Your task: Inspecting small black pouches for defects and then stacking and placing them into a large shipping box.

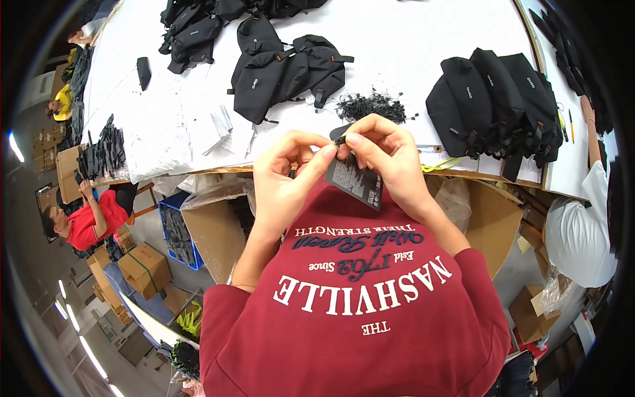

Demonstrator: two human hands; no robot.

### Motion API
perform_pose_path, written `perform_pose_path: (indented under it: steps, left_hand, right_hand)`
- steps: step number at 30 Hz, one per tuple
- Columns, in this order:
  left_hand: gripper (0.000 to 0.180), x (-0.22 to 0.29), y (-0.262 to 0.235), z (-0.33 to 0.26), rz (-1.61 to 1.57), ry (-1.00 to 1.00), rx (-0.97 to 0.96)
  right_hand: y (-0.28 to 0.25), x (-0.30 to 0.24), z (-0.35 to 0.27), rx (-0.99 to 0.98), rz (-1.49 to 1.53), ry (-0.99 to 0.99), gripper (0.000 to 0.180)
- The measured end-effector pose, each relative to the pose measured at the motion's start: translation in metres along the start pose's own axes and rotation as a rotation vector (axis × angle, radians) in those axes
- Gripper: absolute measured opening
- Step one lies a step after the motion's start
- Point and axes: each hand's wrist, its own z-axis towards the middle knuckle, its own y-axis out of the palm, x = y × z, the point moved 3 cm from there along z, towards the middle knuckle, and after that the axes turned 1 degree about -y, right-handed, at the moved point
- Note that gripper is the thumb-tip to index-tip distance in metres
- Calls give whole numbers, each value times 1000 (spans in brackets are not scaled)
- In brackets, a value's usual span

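At the near edge of the white table, my left hand (284, 175) and my right hand (393, 162) meet, thumbs and forefingers pinched together. Between their fingertips is a small black tag fastener (339, 140), its exact shape partly hidden. A black hang tag (356, 181) with small pale print dangles below it, in front of my red shirt. Just past my fingertips lies a heap of thin black tag strings (372, 107). Black sling bags (284, 74) rest on the table beyond my left hand. More black bags (493, 99) stand stacked to the right.
Farther off are another pile of black bags (192, 40) and a small black pouch (143, 73). Clear plastic bags (159, 142) cover the table's left side. Cardboard boxes (489, 215) and a blue crate (177, 231) stand below the edge. A person in red (99, 218) works at left.
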Motion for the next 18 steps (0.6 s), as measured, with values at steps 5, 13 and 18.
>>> perform_pose_path:
  steps: [5, 13, 18]
  left_hand:
    - [7, -4, -1, 2, -33, -7, -10]
    - [12, -15, -6, 16, 167, 169, -197]
    - [13, -10, 5, 7, 117, 245, -219]
  right_hand:
    - [-1, 1, 0, 31, -92, -30, 12]
    - [-8, -23, -3, -124, -425, 2, 9]
    - [-14, -24, -7, -216, -439, -32, 10]
